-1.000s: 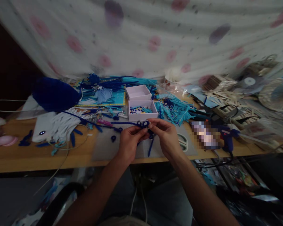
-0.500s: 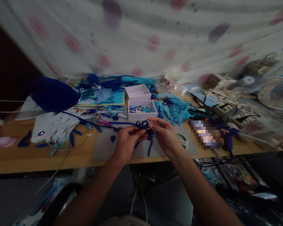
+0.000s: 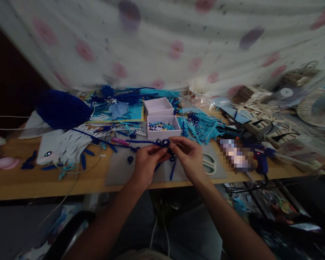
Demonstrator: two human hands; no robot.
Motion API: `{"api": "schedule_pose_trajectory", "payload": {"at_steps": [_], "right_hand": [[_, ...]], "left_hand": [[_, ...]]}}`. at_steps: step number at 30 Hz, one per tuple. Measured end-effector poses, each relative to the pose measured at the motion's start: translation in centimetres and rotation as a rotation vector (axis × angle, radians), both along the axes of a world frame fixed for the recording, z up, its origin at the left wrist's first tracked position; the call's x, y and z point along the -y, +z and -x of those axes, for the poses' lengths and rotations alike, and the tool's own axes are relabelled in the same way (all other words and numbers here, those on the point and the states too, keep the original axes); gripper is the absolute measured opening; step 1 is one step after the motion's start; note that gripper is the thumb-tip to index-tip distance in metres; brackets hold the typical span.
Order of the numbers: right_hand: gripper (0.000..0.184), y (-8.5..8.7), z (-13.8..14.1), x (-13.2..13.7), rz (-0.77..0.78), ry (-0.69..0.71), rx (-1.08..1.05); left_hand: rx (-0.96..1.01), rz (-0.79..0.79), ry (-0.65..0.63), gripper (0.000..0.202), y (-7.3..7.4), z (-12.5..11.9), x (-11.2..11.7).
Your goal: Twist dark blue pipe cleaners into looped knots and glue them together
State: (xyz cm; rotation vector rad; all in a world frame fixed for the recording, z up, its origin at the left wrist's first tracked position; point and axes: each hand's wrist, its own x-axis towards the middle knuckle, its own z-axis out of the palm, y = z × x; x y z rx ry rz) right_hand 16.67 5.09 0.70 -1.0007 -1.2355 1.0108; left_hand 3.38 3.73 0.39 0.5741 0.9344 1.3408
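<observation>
Between my two hands is a dark blue pipe-cleaner piece [image 3: 165,142] bent into small loops, held above the grey mat [image 3: 119,173]. My left hand [image 3: 147,160] pinches its left side between thumb and fingers. My right hand [image 3: 188,153] grips the right side, thumb against the loops; the fingertips hide part of it. A blue strand [image 3: 172,170] hangs or lies below the hands; which one I cannot tell. Just behind the hands stands a white box [image 3: 162,134] of small beads and blue bits. Scissors with pale green handles [image 3: 209,164] lie right of my right hand.
An open white box part [image 3: 158,106] sits farther back. Light blue stems [image 3: 206,130] pile up to its right. A glue gun [image 3: 261,160] with a red light and a blurred-out phone [image 3: 235,155] are at the right. White strips [image 3: 73,144] and a dark blue furry bundle [image 3: 62,108] lie left.
My right thumb and fingers have shifted slightly on the looped piece, and its loops sit at a slightly different angle. Both hands keep hold of it in about the same place.
</observation>
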Motion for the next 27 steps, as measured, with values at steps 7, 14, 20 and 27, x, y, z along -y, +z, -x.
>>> {"api": "schedule_pose_trajectory", "payload": {"at_steps": [7, 14, 20, 27], "right_hand": [[0.012, 0.3, 0.3, 0.1, -0.043, -0.14, 0.079], [0.005, 0.2, 0.7, 0.1, -0.13, -0.302, 0.247], [0.011, -0.1, 0.1, -0.9, -0.02, -0.168, 0.166], [0.015, 0.4, -0.2, -1.7, -0.003, -0.086, 0.138]], "left_hand": [[-0.002, -0.015, 0.026, 0.029, -0.2, -0.6, 0.3], [-0.018, -0.048, 0.061, 0.026, -0.8, -1.0, 0.0], [-0.017, -0.015, 0.027, 0.025, -1.1, -0.9, -0.5], [-0.027, 0.004, 0.0, 0.026, -1.1, -0.5, -0.7]]}}
